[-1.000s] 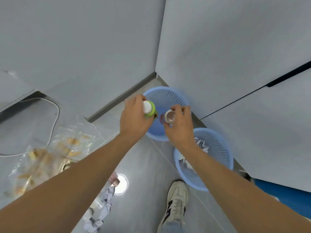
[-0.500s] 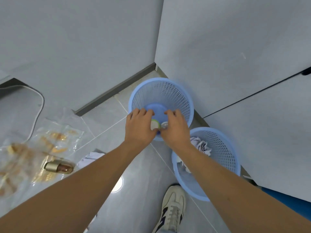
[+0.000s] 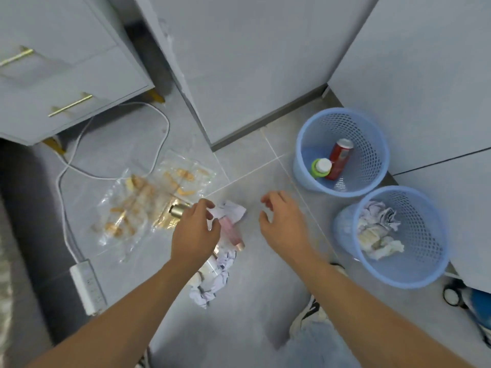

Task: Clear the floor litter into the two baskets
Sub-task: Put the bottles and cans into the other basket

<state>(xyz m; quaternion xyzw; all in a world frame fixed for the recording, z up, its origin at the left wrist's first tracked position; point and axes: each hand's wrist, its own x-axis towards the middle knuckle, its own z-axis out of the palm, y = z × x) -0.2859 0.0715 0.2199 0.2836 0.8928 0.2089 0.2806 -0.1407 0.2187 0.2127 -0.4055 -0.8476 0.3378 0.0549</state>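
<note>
The green-capped bottle and red can, held over the far basket a moment ago, now lie inside it, well right of both hands. The left hand, fingers loosely curled and holding nothing, reaches over the crumpled paper and pink tube; the right hand hovers slack and empty beside them, so more litter remains.
</note>
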